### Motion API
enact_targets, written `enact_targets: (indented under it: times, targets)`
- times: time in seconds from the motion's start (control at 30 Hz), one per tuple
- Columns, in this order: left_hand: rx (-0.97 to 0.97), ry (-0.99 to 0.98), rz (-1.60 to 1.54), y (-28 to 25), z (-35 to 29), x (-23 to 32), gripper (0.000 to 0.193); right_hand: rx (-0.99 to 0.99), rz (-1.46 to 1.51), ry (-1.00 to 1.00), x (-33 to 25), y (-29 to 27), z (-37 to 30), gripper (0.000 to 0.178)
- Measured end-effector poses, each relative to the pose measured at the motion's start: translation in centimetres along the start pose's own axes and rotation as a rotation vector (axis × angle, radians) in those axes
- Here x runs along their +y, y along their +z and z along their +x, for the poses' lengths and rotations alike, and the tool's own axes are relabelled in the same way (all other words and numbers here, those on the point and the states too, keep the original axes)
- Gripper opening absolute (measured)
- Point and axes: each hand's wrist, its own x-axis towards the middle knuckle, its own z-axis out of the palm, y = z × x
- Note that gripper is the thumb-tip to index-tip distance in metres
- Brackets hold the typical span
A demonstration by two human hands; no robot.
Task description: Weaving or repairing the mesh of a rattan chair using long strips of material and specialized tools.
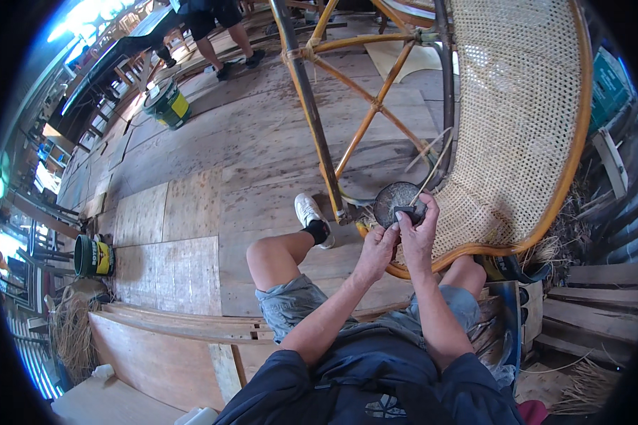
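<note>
In front of me, my right hand (420, 232) is closed round a small dark block (407, 211), its thumb and forefinger at the edges. A thin pale rattan strip (432, 168) runs up and away from the block. Close beside it, my left hand (378, 253) has its fingers pressed together near the block's lower edge; what is between them is hidden. Just beyond the fingers sits a round dark dish (388, 198) with a rough grey surface. A large rattan chair with woven cane (514, 120) lies against my right knee, its bent pole frame (376, 106) reaching far ahead.
Plywood sheets (255, 149) cover the floor. Dark buckets with yellow labels stand at far left (169, 106) and left (96, 256). Long boards (156, 347) and a fibre bundle (74, 333) lie at lower left. Wood slats (595, 312) are stacked at right. A person (216, 32) stands far ahead.
</note>
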Motion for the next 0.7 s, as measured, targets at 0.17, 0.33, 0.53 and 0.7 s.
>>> enact_targets:
  times: [0.17, 0.33, 0.53, 0.7]
  targets:
    - [-0.066, 0.145, 0.059, 1.5, 0.9, 1.7, 0.029, 0.031, 0.679, 0.425, -1.9, -1.0, 2.7, 0.044]
    - [-0.189, 0.087, 0.149, 3.2, 1.8, 4.1, 0.024, -0.131, 0.712, 0.480, -2.6, -3.4, 5.3, 0.023]
    - [-0.152, 0.388, 0.857, 4.0, -2.2, 9.8, 0.030, 0.176, -0.117, 0.022, 0.9, -10.9, 13.2, 0.026]
    - [-0.110, 0.515, 1.226, -6.1, -6.4, 11.2, 0.028, 0.374, -0.055, 0.205, 1.9, -24.7, 17.9, 0.027]
